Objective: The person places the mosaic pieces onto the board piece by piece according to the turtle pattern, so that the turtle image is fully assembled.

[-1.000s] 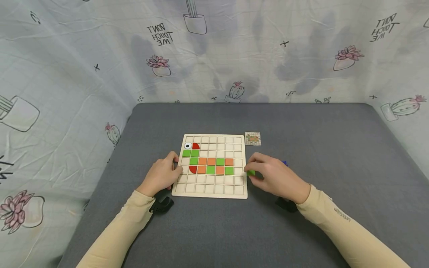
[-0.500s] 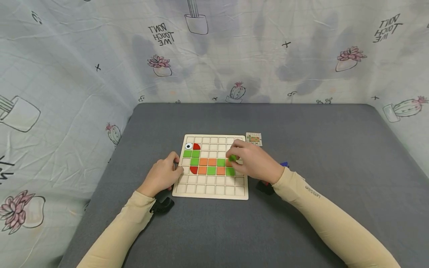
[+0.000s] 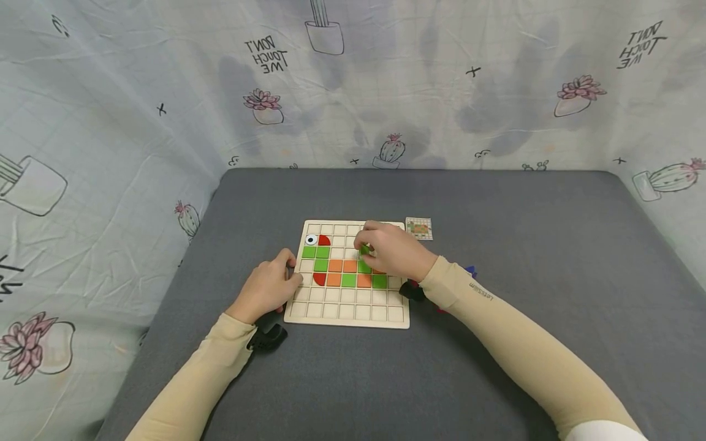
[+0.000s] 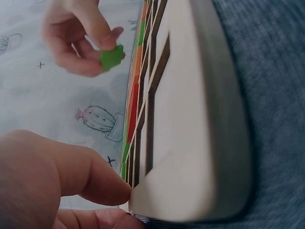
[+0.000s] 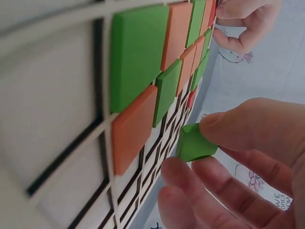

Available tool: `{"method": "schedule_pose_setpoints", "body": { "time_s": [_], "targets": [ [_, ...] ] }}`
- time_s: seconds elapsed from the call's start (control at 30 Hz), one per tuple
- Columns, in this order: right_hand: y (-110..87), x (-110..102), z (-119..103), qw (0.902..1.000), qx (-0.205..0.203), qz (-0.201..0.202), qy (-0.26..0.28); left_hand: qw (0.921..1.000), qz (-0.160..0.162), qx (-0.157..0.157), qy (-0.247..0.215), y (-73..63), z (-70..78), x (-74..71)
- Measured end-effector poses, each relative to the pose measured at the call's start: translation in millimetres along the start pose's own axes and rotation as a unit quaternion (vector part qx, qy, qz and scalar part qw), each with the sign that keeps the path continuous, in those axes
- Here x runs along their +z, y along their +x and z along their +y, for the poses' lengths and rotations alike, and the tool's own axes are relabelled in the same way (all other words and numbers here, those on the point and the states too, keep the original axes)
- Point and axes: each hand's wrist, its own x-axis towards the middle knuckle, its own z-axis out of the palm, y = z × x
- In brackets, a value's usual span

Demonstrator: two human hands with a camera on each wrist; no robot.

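Green tile: at the centre of the head view, pinched in the right hand, above the board and clear of its surface; well apart from the left hand.
Right hand: thumb and fingertips grip the green tile, over the board's upper right part.
Left hand: left of centre, fingers curled, gripping the board's left edge.
Board: pale grid, mid-frame, bearing green, orange and red pieces, with an eye piece at its upper left.
Card: just beside the board's upper right corner; its small grid picture is too tiny to make out.
Blue piece: right of the board, partly hidden by the sleeve.
Sleeve lettering: small, dark, upside down, seemingly "LetsSlim".
Cloth: upper left and upper right, "DON'T TOUCH" in reversed letters above a short third word.
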Motion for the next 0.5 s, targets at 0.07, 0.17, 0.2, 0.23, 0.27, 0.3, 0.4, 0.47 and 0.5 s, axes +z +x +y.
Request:
{"method": "schedule_pose_setpoints", "body": {
  "time_s": [0.07,0.17,0.2,0.23,0.27,0.3,0.4,0.47,0.5],
  "targets": [
    [5.8,2,1,1.0,-0.004,-0.007,0.0,1.0,0.001,0.0,0.001,0.5,-0.6,-0.1],
    [13.7,5,1,0.9998,-0.012,-0.014,0.002,1.0,0.001,0.0,0.001,0.6,-0.7,0.1],
    [16.1,6,1,0.9998,-0.013,-0.017,0.002,1.0,0.002,0.0,0.001,0.7,-0.9,0.1],
    [18.4,7,1,0.9997,-0.013,-0.019,0.003,1.0,0.002,0.0,0.002,0.6,-0.9,0.1],
    [20.7,7,1,0.9997,-0.012,-0.022,0.002,1.0,0.002,0.0,0.003,0.6,-0.9,0.0],
    [22.9,8,1,0.9996,-0.012,-0.024,0.001,1.0,0.002,0.0,0.003,0.7,-1.1,0.1],
    [27.8,10,0,0.9994,-0.006,-0.035,0.003,1.0,0.002,0.0,0.004,1.1,-1.9,0.1],
    [29.8,11,0,0.9992,-0.003,-0.04,0.004,1.0,0.002,0.0,0.005,1.4,-2.1,0.3],
    [30.6,11,0,0.9991,-0.002,-0.041,0.005,1.0,0.002,0.001,0.004,1.6,-2.2,0.4]
  ]
}}
